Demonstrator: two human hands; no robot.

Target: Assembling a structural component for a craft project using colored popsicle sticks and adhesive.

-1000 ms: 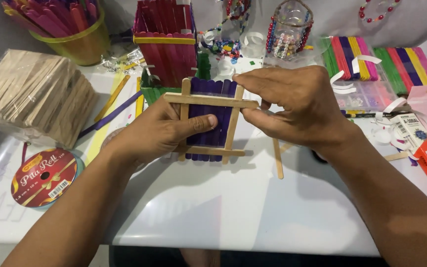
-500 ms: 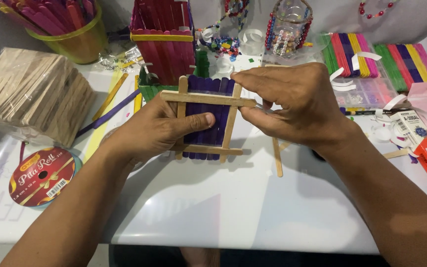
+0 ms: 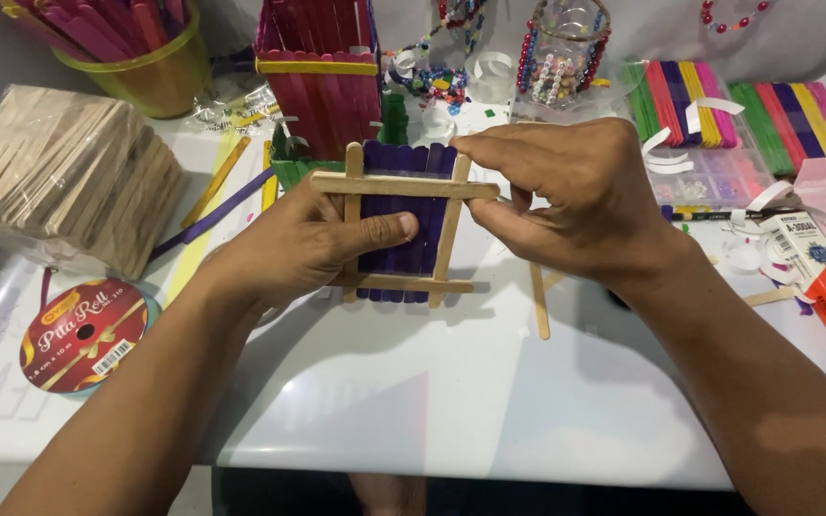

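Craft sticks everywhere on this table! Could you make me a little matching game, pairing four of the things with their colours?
Things:
1. Panel held by left hand and right hand
2. Wrapped stick bundle
3. Ribbon roll
4. Stick box

Colours:
A. red with gold
B. plain wood
C. purple with plain wooden frame
D. magenta with yellow band

Pairs: 1-C, 2-B, 3-A, 4-D

Single head-worn view, looking steeply down and forward from close above the white worktop (image 3: 451, 401). Both forearms enter from the near edge; grip sits centre frame, supplies beyond it.
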